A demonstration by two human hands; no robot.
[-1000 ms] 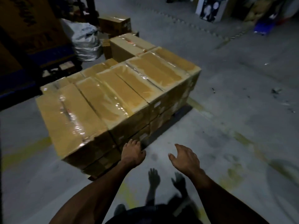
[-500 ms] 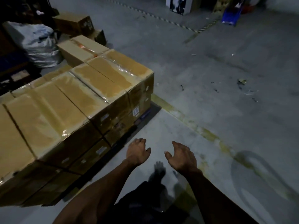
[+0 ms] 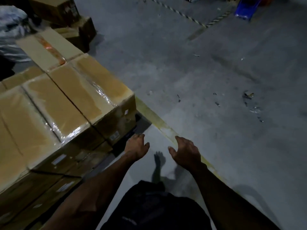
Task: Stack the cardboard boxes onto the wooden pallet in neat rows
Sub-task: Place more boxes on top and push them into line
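We see a grey concrete floor (image 3: 207, 80) filling most of the view, with a worn yellow line (image 3: 159, 122) running across it from the stack's near corner toward the lower right. The cardboard boxes (image 3: 58, 105) stand in tight rows, at least two layers high, on the left of the floor; their tops are sealed with shiny tape. The pallet (image 3: 142, 121) under them shows only as a dark edge at the stack's right corner, too dim to make out. More boxes (image 3: 66, 12) sit on the floor behind the stack, next to a white sack (image 3: 11, 39) at the left edge. A blue object (image 3: 245, 10) lies at the far right edge. Our left hand (image 3: 137, 147) hangs just beside the stack's lower corner, fingers loosely spread, holding nothing. Our right hand (image 3: 185, 151) hangs over the yellow line, fingers relaxed and slightly curled, also holding nothing. Small bits of litter (image 3: 249, 97) dot the floor to the right
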